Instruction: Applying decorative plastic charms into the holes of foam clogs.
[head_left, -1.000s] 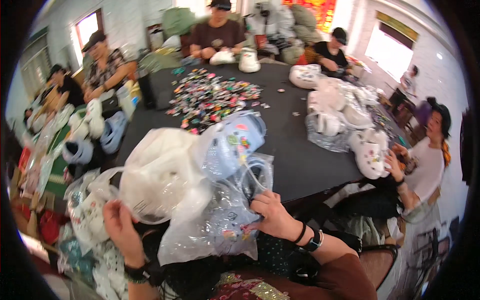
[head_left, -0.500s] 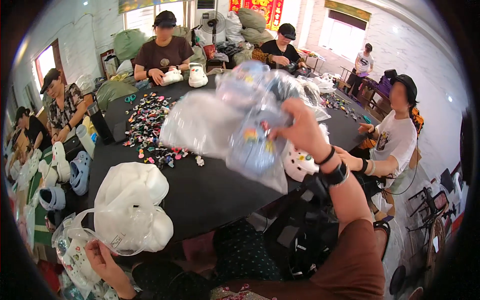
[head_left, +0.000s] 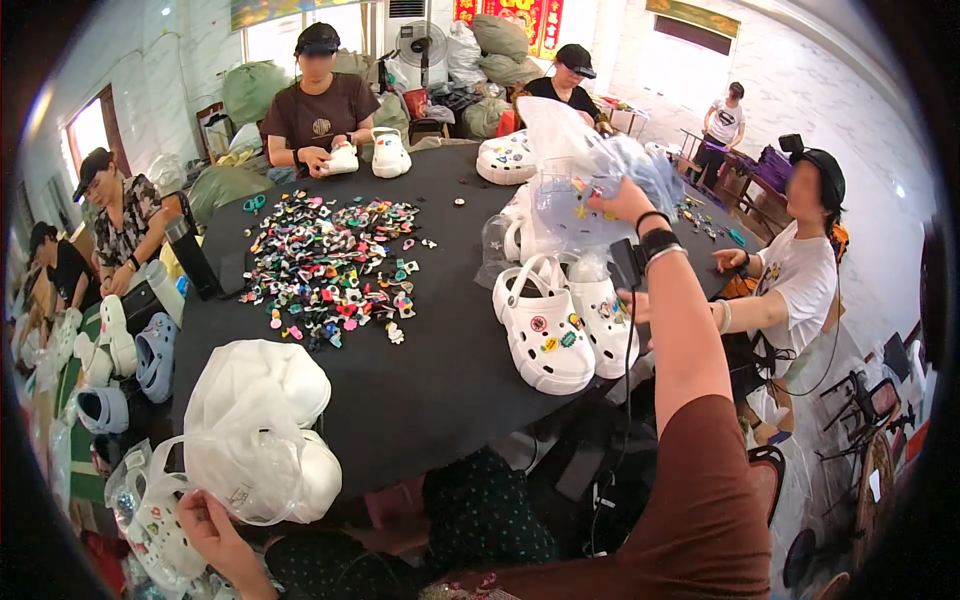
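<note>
Head view — the right hand (head_left: pixel 632 203) clasps the bagged blue clogs (head_left: pixel 558 213) by the white clogs (head_left: pixel 548 345) on the table (head_left: pixel 440 400), seemingly setting them down, which calls for gentle release — the left hand (head_left: pixel 215 540), grip unclear, meets a white bagged bundle (head_left: pixel 260 395).

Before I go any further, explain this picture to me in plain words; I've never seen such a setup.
There is no machine: a person works bare-handed, wearing two fisheye cameras on the head; the left one took this view, so straight edges bend. The black table bears a heap of small colourful charms, decorated white clogs and, nearer, plain white clogs. The right hand holds a clear bag with pale blue clogs inside. The left hand is at clear plastic by the plain white clogs; its grip is hard to judge.
</note>
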